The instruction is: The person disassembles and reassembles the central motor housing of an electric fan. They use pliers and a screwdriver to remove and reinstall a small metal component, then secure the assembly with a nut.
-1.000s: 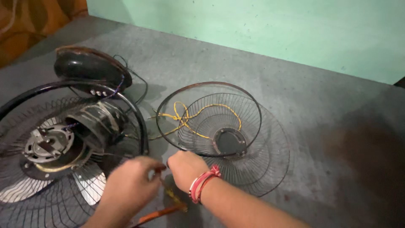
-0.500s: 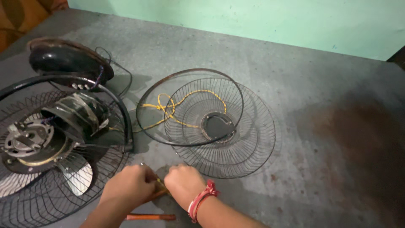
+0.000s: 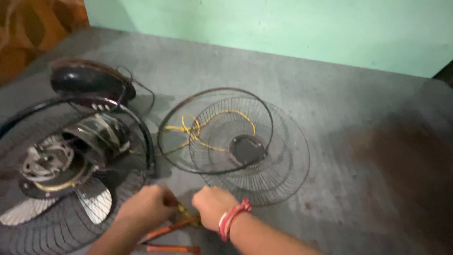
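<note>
Both hands closed: orange-handled pliers gripped by left hand; a small yellowish part at the jaws pinched by right hand.

Orange-handled pliers lie low on grey floor, w/ 2 handles splayed, jaw end between both hands.

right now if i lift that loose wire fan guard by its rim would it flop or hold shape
The wire fan guard would probably hold its shape: thin spokes run between a ring and a solid centre disc. It likely feels light, being mostly open wire. The yellow cord threaded through it looks floppy and may drag or snag.
</note>
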